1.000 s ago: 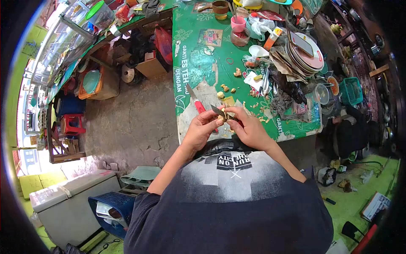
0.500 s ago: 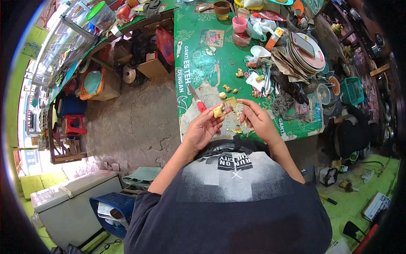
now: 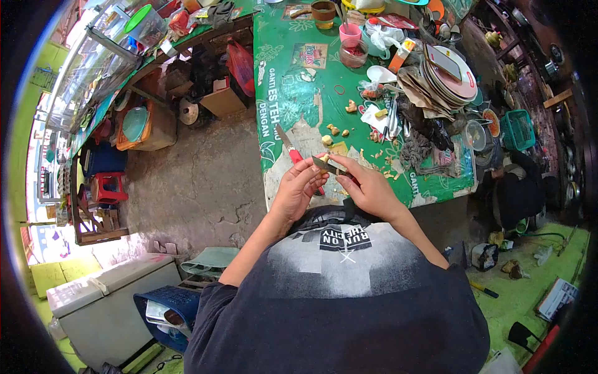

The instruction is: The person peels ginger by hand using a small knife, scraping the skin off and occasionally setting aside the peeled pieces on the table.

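My left hand (image 3: 295, 190) pinches a small pale yellow root piece (image 3: 324, 158) above the near edge of the green table (image 3: 289, 75). A dark knife blade (image 3: 325, 166) lies against that piece, its handle wrapped by my right hand (image 3: 372, 192). A second knife with a red handle (image 3: 295, 154) rests on the table beside my left hand, partly hidden by it. Beyond my hands are several small root pieces (image 3: 334, 130), and peelings (image 3: 389, 169) are scattered to the right.
Stacked plates with a phone (image 3: 443, 64) on top stand at the table's right. Metal cutlery (image 3: 392, 119), a pink cup (image 3: 351, 32) and a glass jar (image 3: 354, 55) are farther back. A white chest freezer (image 3: 115, 305) stands lower left; a person crouches at the right.
The knife blade now shows at the root piece. My right hand has moved left, close to my left hand, and its fingers have closed round the handle.
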The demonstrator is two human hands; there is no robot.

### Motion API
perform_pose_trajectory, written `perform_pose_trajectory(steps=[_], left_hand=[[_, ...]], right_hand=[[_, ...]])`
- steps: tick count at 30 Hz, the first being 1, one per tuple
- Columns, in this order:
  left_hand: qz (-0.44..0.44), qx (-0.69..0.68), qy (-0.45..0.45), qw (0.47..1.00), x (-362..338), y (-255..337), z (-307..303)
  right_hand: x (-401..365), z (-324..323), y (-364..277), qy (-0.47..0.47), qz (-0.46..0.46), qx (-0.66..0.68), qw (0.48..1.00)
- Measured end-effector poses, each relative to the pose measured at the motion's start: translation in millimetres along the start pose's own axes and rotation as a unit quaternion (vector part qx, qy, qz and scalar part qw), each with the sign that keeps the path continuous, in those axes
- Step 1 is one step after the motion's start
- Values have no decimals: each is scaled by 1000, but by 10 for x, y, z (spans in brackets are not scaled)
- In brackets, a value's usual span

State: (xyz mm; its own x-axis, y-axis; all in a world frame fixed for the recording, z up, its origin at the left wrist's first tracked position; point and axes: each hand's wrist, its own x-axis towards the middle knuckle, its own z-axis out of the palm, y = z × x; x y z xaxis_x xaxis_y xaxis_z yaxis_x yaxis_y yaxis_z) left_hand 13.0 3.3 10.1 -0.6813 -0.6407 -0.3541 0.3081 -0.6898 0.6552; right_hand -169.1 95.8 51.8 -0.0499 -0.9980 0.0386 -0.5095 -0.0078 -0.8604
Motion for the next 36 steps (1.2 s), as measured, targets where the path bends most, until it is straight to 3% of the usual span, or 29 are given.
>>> perform_pose_trajectory(steps=[12,14,23,26,36], left_hand=[[43,41,17,998,-83,69,149],[40,51,11,998,-77,45,133],[57,61,26,996,-84,18,185],[59,69,28,996,-81,-5,161],[62,85,18,994,-72,-16,134]], right_hand=[[10,66,-4,47,-69,-58,995],[17,88,36,78,-114,-93,986],[-4,75,69,42,-54,-44,997],[15,70,50,65,-85,-50,993],[20,68,126,62,-57,-25,996]])
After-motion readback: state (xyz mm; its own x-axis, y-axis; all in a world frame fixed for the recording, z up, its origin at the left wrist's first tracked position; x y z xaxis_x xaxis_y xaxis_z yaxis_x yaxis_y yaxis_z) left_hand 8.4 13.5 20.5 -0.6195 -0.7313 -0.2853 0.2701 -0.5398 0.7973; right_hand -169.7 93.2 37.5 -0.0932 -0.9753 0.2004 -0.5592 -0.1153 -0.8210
